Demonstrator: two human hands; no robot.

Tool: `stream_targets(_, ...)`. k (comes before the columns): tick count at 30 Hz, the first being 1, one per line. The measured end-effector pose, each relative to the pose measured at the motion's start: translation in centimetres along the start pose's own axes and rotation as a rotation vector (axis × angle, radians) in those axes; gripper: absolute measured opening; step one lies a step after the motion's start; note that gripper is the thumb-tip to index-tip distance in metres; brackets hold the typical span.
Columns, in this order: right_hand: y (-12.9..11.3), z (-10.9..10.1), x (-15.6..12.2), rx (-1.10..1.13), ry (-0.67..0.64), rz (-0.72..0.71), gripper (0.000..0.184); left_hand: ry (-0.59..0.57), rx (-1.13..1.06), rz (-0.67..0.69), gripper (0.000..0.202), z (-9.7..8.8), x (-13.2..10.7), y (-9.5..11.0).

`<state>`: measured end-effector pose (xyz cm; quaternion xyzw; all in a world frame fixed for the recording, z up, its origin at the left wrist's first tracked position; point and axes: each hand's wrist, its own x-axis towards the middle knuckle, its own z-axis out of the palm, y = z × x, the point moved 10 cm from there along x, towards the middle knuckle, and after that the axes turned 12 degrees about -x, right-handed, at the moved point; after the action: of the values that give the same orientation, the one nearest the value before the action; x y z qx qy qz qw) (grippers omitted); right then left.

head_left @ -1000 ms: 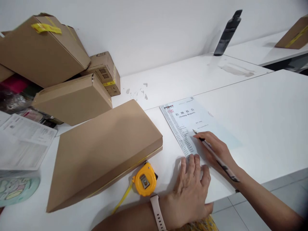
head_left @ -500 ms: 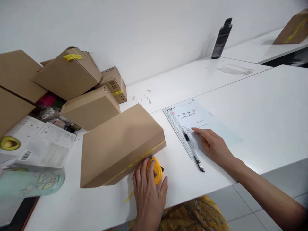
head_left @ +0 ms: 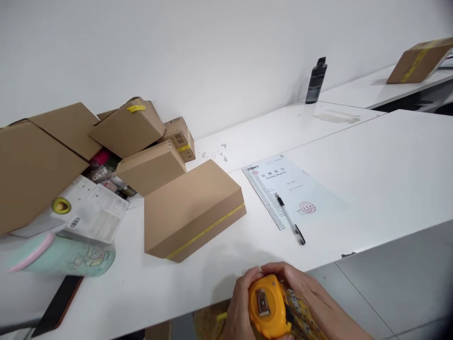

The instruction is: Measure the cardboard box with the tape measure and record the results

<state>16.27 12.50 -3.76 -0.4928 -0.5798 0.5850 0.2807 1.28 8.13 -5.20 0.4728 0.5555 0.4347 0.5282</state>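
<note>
Far left: mint-green cartoon-print tumbler lying on its side on white table; contents not visible.
Left rear: heap of brown cardboard boxes, all closed, several tilted; contents hidden.
Centre: flat brown cardboard box with yellow tape strip, shut.
Left hand: clasped on left side of yellow tape measure.
Tape measure position: between both hands, in front of near table edge, off the surface.
Right of centre: black-and-silver pen lying partly on printed report sheet.
Right hand: gripping tape measure's right side.
Rear right: black bottle upright, capped.
</note>
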Motion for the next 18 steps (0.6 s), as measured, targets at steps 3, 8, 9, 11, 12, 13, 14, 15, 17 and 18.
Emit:
stream_targets(3, 1.0, 0.0, -0.6, 0.119, 0.010, 0.107, 0.062, 0.011, -0.035, -0.080, 0.097, -0.6, -0.8, -0.8)
stream_targets(8, 0.0, -2.9, -1.3, 0.077, 0.028, 0.010, 0.044, 0.001, -0.252, -0.013, 0.102, -2.8, -1.9, 0.5)
stream_targets(9, -0.4, -3.7, -1.6, 0.064, 0.023, -0.017, 0.040, 0.021, -0.304, 0.017, 0.100, -3.8, -2.2, 1.3)
stream_targets(11, -1.3, -5.4, -2.1, 0.044, 0.035, -0.059, 0.036, 0.114, -0.367, 0.071, 0.092, -6.8, -3.1, 3.0)
stream_targets(12, -1.8, -6.5, -2.1, 0.034, 0.061, -0.070, 0.036, 0.184, -0.367, 0.099, 0.086, -8.6, -3.6, 3.9)
stream_targets(13, -2.2, -7.6, -2.0, 0.021, 0.105, -0.077, 0.035, 0.259, -0.348, 0.128, 0.081, -10.4, -4.1, 5.0)
stream_targets(14, -2.7, -8.6, -1.7, 0.004, 0.162, -0.083, 0.035, 0.326, -0.319, 0.157, 0.076, -12.0, -4.5, 6.0)
stream_targets(15, -3.3, -9.4, -1.2, -0.018, 0.213, -0.093, 0.035, 0.374, -0.292, 0.184, 0.072, -13.2, -4.9, 6.9)
stream_targets(17, -4.6, -9.6, 0.1, -0.065, 0.280, -0.136, 0.035, 0.403, -0.271, 0.222, 0.070, -14.1, -5.4, 8.3)
stream_targets(18, -5.2, -8.8, 0.9, -0.082, 0.268, -0.159, 0.037, 0.384, -0.287, 0.237, 0.071, -13.8, -5.4, 8.7)
